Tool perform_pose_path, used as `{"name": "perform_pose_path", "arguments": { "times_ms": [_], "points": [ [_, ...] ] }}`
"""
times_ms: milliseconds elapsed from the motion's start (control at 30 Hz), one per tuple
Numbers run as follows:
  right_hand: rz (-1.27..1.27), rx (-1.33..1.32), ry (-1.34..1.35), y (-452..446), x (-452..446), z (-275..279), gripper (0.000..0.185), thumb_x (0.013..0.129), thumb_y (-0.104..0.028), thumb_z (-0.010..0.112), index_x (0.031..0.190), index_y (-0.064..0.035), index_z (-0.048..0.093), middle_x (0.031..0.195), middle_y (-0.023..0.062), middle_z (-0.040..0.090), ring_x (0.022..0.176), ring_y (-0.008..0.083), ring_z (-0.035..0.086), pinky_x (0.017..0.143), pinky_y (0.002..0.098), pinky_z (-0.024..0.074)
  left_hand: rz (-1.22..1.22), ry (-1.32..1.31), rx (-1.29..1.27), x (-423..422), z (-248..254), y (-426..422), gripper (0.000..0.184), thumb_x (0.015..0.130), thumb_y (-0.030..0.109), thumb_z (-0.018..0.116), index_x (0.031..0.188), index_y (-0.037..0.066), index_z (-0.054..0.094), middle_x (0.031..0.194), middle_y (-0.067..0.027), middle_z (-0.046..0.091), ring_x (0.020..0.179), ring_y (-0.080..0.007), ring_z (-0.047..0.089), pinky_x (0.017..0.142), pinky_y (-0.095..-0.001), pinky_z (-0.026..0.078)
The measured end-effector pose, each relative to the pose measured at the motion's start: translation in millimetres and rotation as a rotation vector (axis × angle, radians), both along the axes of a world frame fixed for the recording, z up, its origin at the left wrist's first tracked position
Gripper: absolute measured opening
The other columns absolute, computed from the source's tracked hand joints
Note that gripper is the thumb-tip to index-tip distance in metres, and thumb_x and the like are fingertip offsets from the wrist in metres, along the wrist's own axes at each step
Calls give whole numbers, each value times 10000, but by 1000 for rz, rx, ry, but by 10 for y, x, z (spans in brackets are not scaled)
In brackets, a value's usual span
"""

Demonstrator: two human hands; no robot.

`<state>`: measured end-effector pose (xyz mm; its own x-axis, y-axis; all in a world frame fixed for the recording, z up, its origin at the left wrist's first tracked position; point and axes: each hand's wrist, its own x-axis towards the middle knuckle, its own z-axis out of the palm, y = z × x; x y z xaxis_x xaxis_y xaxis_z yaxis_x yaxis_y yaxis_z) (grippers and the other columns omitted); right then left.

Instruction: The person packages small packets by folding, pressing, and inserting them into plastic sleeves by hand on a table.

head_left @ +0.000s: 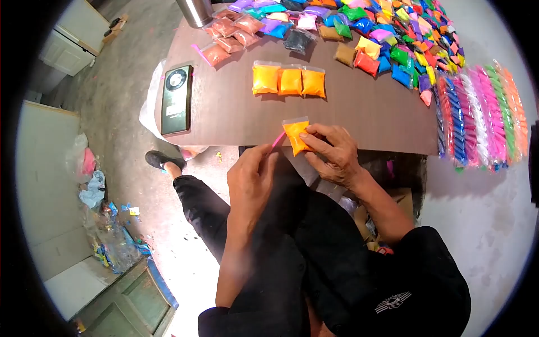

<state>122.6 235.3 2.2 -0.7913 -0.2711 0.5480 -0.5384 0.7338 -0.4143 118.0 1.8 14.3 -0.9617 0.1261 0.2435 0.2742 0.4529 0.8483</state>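
My right hand (334,154) pinches a small clear bag of orange filling (296,135) between thumb and fingers, just over the table's front edge. Close by on its left, my left hand (251,177) is closed on a thin pink stick (278,140), whose far end reaches the bag's side; whether it touches cannot be made out. Three similar orange bags (289,81) lie in a row on the brown table (224,112), beyond my hands.
A dark phone-like device (177,100) lies at the table's left edge. Reddish-brown bags (229,45) and a metal cylinder (195,11) sit at the back left. Many coloured bags (387,36) heap at the back right, beside long twisted coloured packs (480,118).
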Motion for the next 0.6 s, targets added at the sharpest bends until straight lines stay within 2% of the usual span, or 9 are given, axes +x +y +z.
{"name": "perform_pose_path", "arguments": {
  "times_ms": [100, 233, 267, 300, 400, 500, 533, 600],
  "points": [
    [-11, -17, 6, -6, -15, -29, 373, 822, -138, 830, 1192, -136, 782, 1192, 55, 718, 933, 228, 683, 757, 348, 496, 74, 51, -127, -24, 41, -17, 129, 951, 41, 762, 1057, -23, 724, 857, -134, 724, 713, -166, 674, 670, -273, 528],
    [-36, -31, 39, -26, -23, -42, 339, 815, -147, 843, 1151, -141, 797, 1174, 25, 724, 913, 211, 679, 742, 339, 494, 85, 57, -76, -26, 230, 38, 102, 956, 21, 742, 1048, -15, 719, 834, -128, 705, 705, -177, 665, 666, -285, 525],
    [-39, -36, 38, -31, -22, -48, 339, 815, -147, 843, 1151, -141, 797, 1174, 25, 724, 913, 211, 679, 742, 339, 494, 43, 36, -86, -19, 278, 71, 105, 943, 10, 744, 1041, -18, 716, 845, -145, 708, 711, -226, 689, 666, -300, 529],
    [-40, -41, 46, -35, -23, -53, 340, 811, -142, 846, 1148, -143, 797, 1172, 18, 726, 912, 209, 682, 736, 336, 492, 41, 35, -91, -21, 256, 110, 105, 943, 10, 744, 1041, -18, 716, 845, -145, 708, 711, -226, 689, 666, -300, 529],
    [-35, -50, 58, -21, -25, -58, 334, 811, -131, 847, 1141, -144, 796, 1172, 11, 730, 916, 204, 690, 727, 330, 490, -44, 112, -142, -72, 179, 212, 116, 909, -1, 754, 1016, -18, 712, 853, -197, 708, 722, -322, 713, 669, -348, 547],
    [-23, -66, 54, -13, -13, -29, 324, 808, -103, 845, 1127, -134, 797, 1163, 30, 741, 923, 211, 703, 734, 331, 499, 11, 138, -233, -184, 102, 176, 102, 913, 8, 749, 1009, -7, 720, 818, -191, 705, 690, -319, 705, 654, -346, 546],
    [-11, -76, 51, -13, -14, -18, 323, 800, -80, 844, 1116, -125, 799, 1154, 48, 749, 925, 221, 711, 745, 334, 509, 37, 117, -256, -239, 86, 154, 58, 910, 69, 749, 947, 48, 710, 833, -154, 711, 708, -361, 703, 625, -389, 551],
    [-8, -79, 56, -7, -20, -39, 325, 797, -80, 846, 1114, -126, 799, 1152, 49, 751, 925, 221, 713, 741, 335, 508, 42, 90, -230, -310, 47, 86, 59, 910, 69, 748, 948, 44, 711, 835, -156, 713, 706, -356, 705, 628, -381, 551]
  ]
}}
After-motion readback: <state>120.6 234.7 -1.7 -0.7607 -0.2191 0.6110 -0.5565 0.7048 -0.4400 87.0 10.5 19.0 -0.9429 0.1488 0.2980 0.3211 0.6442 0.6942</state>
